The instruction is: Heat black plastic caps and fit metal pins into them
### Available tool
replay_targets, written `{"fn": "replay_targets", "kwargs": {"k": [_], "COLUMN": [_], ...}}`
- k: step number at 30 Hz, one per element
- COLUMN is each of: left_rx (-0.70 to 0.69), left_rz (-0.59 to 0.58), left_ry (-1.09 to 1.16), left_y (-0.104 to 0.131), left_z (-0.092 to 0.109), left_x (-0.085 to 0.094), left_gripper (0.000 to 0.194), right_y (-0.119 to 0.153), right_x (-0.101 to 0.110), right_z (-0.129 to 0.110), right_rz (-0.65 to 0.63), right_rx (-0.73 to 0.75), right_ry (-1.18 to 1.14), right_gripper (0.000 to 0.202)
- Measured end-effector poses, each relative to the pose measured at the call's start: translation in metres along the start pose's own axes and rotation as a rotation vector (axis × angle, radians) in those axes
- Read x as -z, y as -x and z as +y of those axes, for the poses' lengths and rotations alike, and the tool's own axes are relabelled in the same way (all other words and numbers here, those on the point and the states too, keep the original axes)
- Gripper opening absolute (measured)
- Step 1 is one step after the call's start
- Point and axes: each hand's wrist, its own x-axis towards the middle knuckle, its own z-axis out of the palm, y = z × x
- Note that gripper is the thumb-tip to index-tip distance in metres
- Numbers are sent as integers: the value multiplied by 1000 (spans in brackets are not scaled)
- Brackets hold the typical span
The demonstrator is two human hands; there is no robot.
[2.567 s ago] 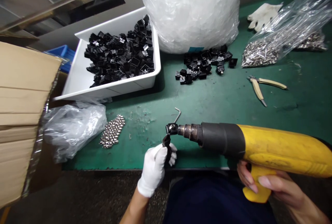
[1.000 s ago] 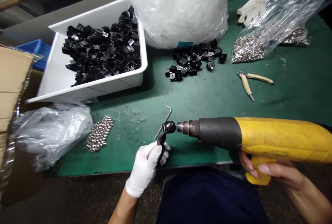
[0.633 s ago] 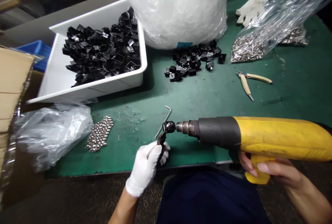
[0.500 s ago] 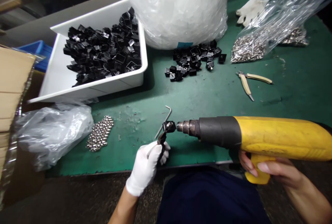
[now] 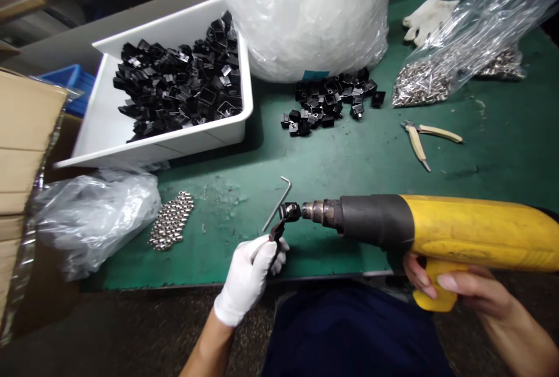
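Yellow heat gun (image 5: 437, 227), green tabletop (image 5: 353, 162)

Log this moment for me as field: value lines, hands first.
Left hand: white glove, gripping a dark tool, black part at its end
Right hand: bare, holding the heat gun
Nozzle: aimed at the black part; contact unclear
Hex key: on the bench, near the black part
Bin: white, holding black pieces
Pliers: on the bench, lying open

Free bench strip (image 5: 345, 162) between heat gun (image 5: 430, 223) and loose black parts (image 5: 335, 106).
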Motion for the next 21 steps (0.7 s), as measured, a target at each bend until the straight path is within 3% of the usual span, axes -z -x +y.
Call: {"fn": "replay_targets", "kwargs": {"k": [12,21], "left_rx": [-15,-47], "left_rz": [-34,-42], "left_ry": [-21,-31], "left_y": [0,0], "left_z": [-4,-7], "left_x": [2,3], "left_gripper": [43,42], "right_y": [0,4], "right_x": [-4,-2], "right_z": [-3,7], "right_rz": [29,31], "right_rx": [-13,-10], "right_ry": [-1,-45], "right_gripper": [31,30]}}
